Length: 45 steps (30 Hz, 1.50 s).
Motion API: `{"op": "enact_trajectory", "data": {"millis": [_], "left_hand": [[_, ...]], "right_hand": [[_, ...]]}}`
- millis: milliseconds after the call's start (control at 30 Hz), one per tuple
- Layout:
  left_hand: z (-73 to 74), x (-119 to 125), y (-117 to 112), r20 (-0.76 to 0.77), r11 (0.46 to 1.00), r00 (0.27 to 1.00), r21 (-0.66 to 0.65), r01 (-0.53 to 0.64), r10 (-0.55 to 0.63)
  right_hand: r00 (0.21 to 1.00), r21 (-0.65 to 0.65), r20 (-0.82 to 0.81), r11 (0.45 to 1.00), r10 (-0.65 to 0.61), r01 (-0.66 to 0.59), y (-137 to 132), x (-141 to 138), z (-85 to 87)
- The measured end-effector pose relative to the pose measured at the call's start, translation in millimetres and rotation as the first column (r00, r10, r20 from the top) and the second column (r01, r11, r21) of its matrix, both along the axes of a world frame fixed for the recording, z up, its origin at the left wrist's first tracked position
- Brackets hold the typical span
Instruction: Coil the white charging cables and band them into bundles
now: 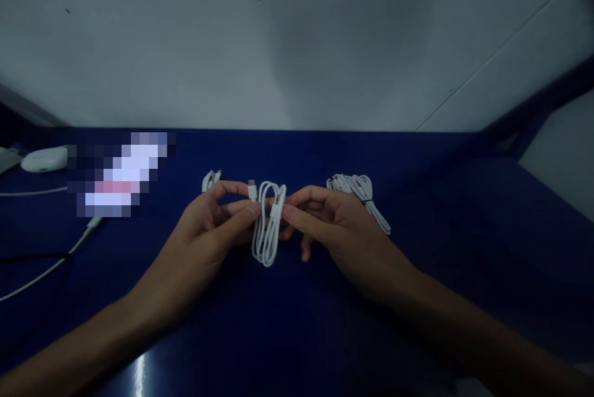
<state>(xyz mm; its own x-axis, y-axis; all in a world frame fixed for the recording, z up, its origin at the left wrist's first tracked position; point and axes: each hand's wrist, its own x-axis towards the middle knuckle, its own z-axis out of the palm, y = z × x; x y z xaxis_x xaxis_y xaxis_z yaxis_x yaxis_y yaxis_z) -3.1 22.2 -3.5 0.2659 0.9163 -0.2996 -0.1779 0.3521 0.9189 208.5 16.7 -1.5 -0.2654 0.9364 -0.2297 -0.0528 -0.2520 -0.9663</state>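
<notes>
Between my two hands hangs a coiled white USB cable (266, 242), its loops held upright above the blue table. My left hand (216, 221) pinches its left side near a plug with a metal tip that points up. The fingers of my right hand (325, 214) close on the coil's right side, by a second connector. Beyond my right hand lies a bundle of white cables (364, 190) with a dark tie around it. Another white cable coil (211, 180) shows partly behind my left hand, the rest of it hidden.
On the left of the blue table (288, 335) lies a blurred-out bright device (132, 168) with a white cord (69, 264) running from it. A white rounded object (45, 159) sits farther left. A pale wall (185, 44) rises behind the table.
</notes>
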Motion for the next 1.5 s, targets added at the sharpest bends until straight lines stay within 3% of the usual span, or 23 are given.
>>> {"op": "enact_trajectory", "data": {"millis": [233,567,767,1133,1333,1500], "left_hand": [[-2.0,-0.8,0.0,-0.005,0.998,0.998,0.013,-0.069,0.069],[1.7,1.7,1.1,0.035,0.990,0.989,-0.002,-0.143,0.143],[4.6,3.8,1.1,0.020,0.978,0.978,-0.027,-0.205,0.205],[-1.2,2.5,0.0,0.074,0.994,0.991,-0.011,-0.109,0.110],[2.0,5.4,-0.6,0.084,0.993,0.992,-0.072,-0.092,0.098],[-2.5,2.2,-0.6,0.069,0.998,0.995,-0.013,-0.065,0.066]], "right_hand": [[0.998,-0.039,-0.062,0.999,0.021,-0.024,-1.1,2.8,-1.6],[0.990,-0.125,-0.079,0.987,-0.113,0.103,0.1,1.0,-2.5],[0.993,-0.108,-0.080,0.991,-0.084,0.075,-0.3,-0.2,-0.2],[0.994,-0.054,-0.063,0.995,-0.091,0.088,-1.1,2.6,-6.8],[0.995,-0.099,-0.079,0.994,-0.064,0.056,-2.0,2.9,-4.0],[0.987,-0.121,-0.150,0.992,-0.064,0.046,-3.1,1.8,-4.5]]}}
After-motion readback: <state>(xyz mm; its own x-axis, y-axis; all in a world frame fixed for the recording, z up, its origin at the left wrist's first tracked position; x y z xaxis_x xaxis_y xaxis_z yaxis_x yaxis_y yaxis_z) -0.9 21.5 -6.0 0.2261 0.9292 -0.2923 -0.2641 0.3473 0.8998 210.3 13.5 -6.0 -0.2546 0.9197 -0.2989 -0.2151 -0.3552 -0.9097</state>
